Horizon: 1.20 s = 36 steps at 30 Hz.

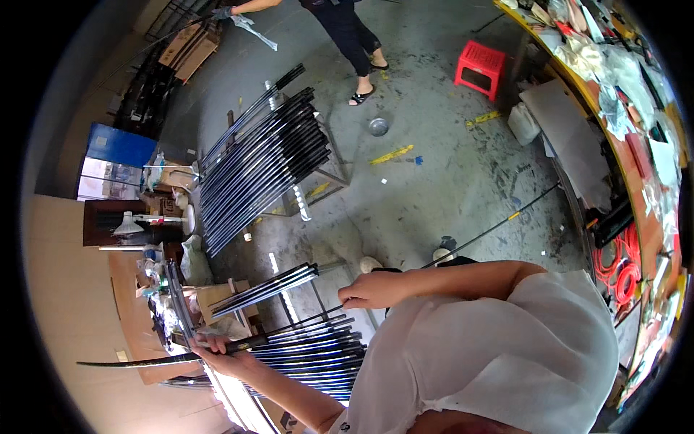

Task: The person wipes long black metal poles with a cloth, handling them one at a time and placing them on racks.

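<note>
Over open grey floor, a dark rod extends toward the bench edge; left hand and right hand curl closed around it.

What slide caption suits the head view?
Left hand and right hand hold a long dark rod beside rows of rods.

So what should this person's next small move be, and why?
Perhaps hold the dark pole firm with the left hand and ease the right hand slightly toward it: the hands are well apart, and the thin rod in the right hand seems to run to the pole's end.
</note>
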Available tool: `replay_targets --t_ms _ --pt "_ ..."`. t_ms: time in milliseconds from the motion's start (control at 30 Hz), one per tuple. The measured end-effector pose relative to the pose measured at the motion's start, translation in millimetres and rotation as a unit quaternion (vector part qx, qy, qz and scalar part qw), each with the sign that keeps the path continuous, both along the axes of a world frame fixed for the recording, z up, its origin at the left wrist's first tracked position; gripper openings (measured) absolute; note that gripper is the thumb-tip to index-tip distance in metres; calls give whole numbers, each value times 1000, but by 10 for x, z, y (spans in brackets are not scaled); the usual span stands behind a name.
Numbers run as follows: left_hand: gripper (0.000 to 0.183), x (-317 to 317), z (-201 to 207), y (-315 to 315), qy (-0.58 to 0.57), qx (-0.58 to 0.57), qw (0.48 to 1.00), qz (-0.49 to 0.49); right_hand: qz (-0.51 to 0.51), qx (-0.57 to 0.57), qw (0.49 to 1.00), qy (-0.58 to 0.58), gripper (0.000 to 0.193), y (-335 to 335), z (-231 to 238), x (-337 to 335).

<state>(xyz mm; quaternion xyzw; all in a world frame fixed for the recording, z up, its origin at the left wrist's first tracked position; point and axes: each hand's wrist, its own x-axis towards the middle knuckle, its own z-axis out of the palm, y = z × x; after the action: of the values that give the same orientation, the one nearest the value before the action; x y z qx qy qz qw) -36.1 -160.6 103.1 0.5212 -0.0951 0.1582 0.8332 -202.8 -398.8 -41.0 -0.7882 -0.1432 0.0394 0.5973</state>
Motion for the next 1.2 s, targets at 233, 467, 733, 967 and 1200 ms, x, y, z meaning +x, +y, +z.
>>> replay_targets --t_ms 233,467,733,967,1200 --pt "33 839 488 1282 24 -2 998 63 -82 -35 996 -8 23 -196 -352 -130" --pt "25 685 147 2804 90 96 983 125 -160 -26 987 -11 14 -187 -221 -137" --pt "26 -366 -2480 2162 122 465 721 499 -125 -38 991 9 13 -15 -295 -110" --pt "43 -503 -3663 1770 341 475 677 448 -156 -71 982 78 13 -22 -526 8" --pt "47 -340 -4333 1777 405 458 625 486 -191 -84 960 186 18 105 -542 194"
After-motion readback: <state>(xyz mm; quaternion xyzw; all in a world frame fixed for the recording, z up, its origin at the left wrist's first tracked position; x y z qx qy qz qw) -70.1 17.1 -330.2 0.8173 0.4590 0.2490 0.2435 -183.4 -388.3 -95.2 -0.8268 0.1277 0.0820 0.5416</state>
